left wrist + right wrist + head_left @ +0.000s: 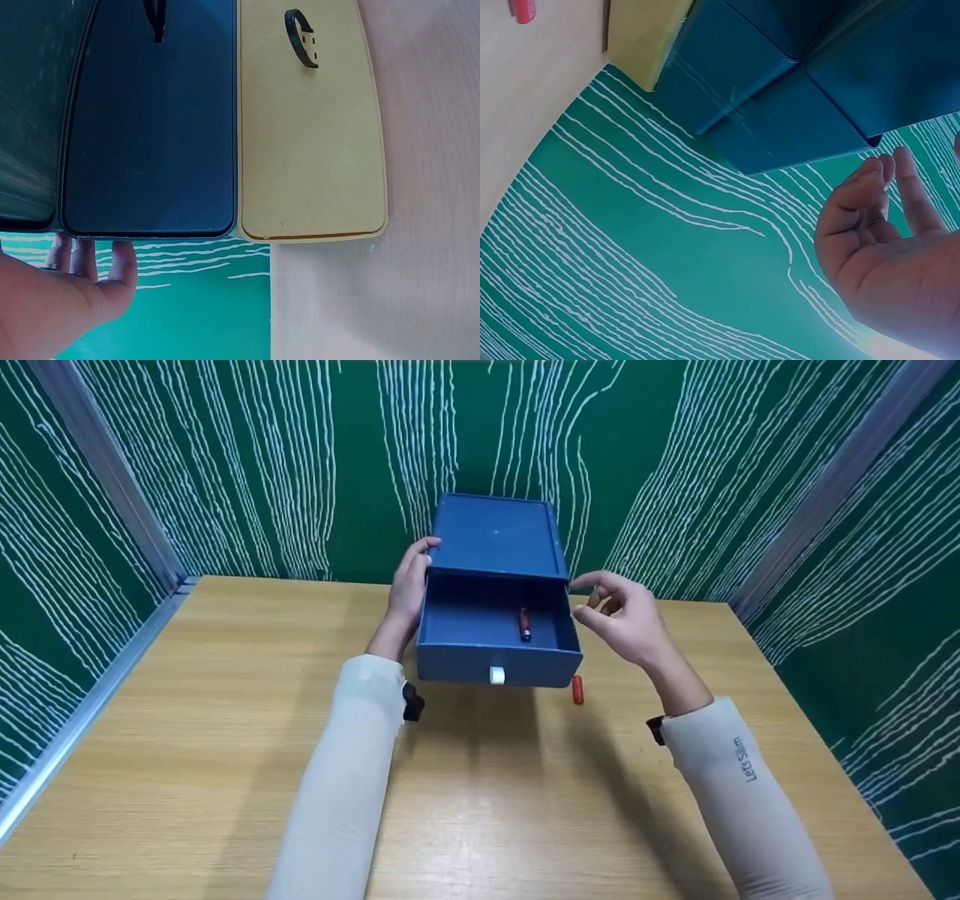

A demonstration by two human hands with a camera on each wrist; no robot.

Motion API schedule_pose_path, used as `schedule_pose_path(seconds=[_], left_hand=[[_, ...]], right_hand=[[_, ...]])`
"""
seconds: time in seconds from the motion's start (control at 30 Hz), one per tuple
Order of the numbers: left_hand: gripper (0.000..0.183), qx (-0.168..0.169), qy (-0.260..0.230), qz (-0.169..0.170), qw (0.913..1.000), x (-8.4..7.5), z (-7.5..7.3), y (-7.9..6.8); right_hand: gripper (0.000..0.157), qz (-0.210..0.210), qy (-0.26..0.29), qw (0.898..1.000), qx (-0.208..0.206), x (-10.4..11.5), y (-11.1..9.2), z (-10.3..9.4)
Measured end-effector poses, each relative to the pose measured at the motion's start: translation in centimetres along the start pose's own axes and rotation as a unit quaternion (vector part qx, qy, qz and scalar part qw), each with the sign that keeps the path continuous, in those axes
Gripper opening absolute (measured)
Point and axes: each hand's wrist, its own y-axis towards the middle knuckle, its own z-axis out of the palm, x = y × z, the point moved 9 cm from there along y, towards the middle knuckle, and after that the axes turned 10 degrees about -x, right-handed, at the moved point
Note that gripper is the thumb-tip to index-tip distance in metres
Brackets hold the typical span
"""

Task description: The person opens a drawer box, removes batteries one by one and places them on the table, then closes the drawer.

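A blue drawer unit (pixel 499 536) stands at the back of the table, its top drawer (pixel 457 664) pulled out toward me. Inside lies a small dark red stick-like object (pixel 524 624), its exact kind unclear. My left hand (pixel 409 589) rests against the unit's left side. In the left wrist view, fingers of the left hand (pixel 75 296) reach behind the unit's edge. Just beside the drawer's right wall is my right hand (pixel 626 619), fingers loosely bent around nothing. The right wrist view has this hand (pixel 889 255) near a blue corner; contact cannot be told.
A small red cylinder (pixel 577 690) lies on the wooden table (pixel 300 720), right of the drawer front. The drawer has a white knob (pixel 496 675). Lower in the stack is a yellow section (pixel 311 150). Green walls (pixel 360 457) with white wavy lines enclose the back and sides.
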Motion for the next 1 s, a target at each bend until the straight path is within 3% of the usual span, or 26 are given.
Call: schedule_pose_path(seconds=[0.2, 0.4, 0.6, 0.77, 1.0], left_hand=[[0.038, 0.004, 0.004, -0.003, 1.0, -1.5, 0.1, -1.3], [0.038, 0.001, -0.002, 0.0, 1.0, -1.4, -0.1, -1.1], [0.036, -0.009, -0.009, 0.017, 0.9998, -0.4, -0.1, 0.1], [0.036, -0.008, -0.007, 0.021, 0.9997, 0.1, 0.0, 0.4], [0.037, -0.005, 0.002, 0.011, 0.9999, -1.1, -0.1, -0.6]], right_hand=[[0.027, -0.002, 0.0, 1.0, -0.001, 1.6, -0.1, 0.1], [0.027, -0.022, -0.006, 1.0, 0.006, 1.0, 0.3, 1.1], [0.028, -0.038, -0.057, 0.997, 0.023, 1.6, 0.2, 2.1], [0.032, -0.026, -0.105, 0.993, 0.052, 1.4, 0.1, 2.9], [0.039, -0.001, -0.135, 0.987, 0.085, 1.1, 0.6, 3.9]])
